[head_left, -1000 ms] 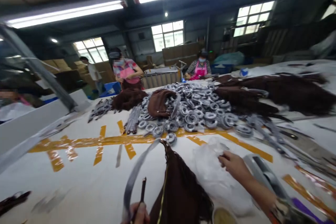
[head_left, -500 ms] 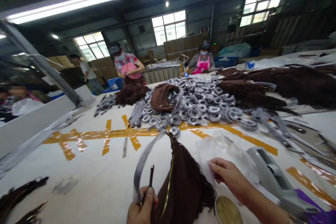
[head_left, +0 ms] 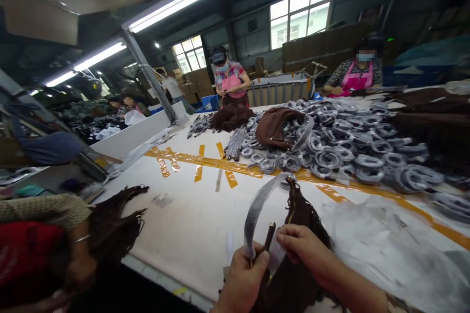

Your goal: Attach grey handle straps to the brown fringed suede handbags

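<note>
A dark brown fringed bag (head_left: 297, 215) lies in front of me on the white table (head_left: 191, 215). My left hand (head_left: 242, 279) is closed around a thin dark brown pull tab (head_left: 269, 235) and the grey strap (head_left: 257, 203) that loops up from the bag. My right hand (head_left: 301, 247) reaches in beside it, fingers pinched at the tab and the small clear wrap under it.
A big heap of coiled grey straps (head_left: 345, 149) and another brown bag (head_left: 275, 127) lie mid-table, beyond orange tape lines (head_left: 200, 161). Clear plastic bags (head_left: 385, 239) spread at my right. A co-worker's arm (head_left: 69, 244) with brown fringed pieces is at the left. Two people work at the far side.
The view swung left, showing the co-worker at my left. My right hand left the plastic bags and came to the pull tab that my left hand holds.
</note>
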`<state>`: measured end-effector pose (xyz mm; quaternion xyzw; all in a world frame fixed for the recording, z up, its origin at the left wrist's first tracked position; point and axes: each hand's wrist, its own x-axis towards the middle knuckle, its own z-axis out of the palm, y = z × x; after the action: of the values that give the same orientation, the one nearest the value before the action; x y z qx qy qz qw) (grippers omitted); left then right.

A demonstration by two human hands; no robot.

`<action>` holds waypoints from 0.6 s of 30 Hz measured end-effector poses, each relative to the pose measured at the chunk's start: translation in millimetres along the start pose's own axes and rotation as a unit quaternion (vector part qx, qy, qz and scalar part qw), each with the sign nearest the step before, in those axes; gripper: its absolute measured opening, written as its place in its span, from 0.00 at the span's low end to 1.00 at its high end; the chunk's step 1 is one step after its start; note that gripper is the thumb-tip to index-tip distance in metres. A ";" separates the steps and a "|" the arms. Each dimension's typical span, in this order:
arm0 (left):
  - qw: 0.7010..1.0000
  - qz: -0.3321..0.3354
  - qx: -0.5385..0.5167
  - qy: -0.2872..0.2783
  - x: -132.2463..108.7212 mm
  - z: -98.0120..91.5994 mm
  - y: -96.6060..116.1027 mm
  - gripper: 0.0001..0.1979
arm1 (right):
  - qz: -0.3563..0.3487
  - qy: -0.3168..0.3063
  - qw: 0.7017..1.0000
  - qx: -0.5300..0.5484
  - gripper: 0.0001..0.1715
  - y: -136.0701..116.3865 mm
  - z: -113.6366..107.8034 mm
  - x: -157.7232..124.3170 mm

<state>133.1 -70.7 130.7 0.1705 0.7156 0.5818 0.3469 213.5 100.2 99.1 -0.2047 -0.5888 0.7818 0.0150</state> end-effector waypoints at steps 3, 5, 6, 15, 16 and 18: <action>0.999 -0.016 0.002 0.027 3.9 0.4 -8.0 0.22 | 0.001 -0.051 0.991 0.124 0.25 8.9 1.1 -6.4; 0.999 -0.019 -0.012 0.050 6.9 3.1 -10.6 0.23 | -0.020 -0.091 0.989 0.119 0.28 14.2 3.0 -11.7; 0.998 -0.020 -0.021 0.056 8.3 4.6 -11.3 0.23 | -0.029 -0.091 0.992 0.087 0.29 16.2 4.4 -13.2; 0.996 -0.058 -0.073 0.013 26.8 3.8 -14.6 0.19 | 0.015 0.059 0.997 0.044 0.23 25.2 2.8 7.3; 0.994 -0.065 -0.082 0.012 28.4 2.8 -14.0 0.19 | 0.017 0.057 0.997 0.042 0.23 25.3 2.8 8.0; 0.993 -0.072 -0.091 0.007 30.6 1.2 -12.8 0.18 | 0.027 0.055 0.997 0.043 0.23 24.4 4.3 8.2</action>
<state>114.6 -53.5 109.3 0.0826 0.6727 0.6189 0.3970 209.9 90.9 75.0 -0.2626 -0.5470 0.7941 0.0354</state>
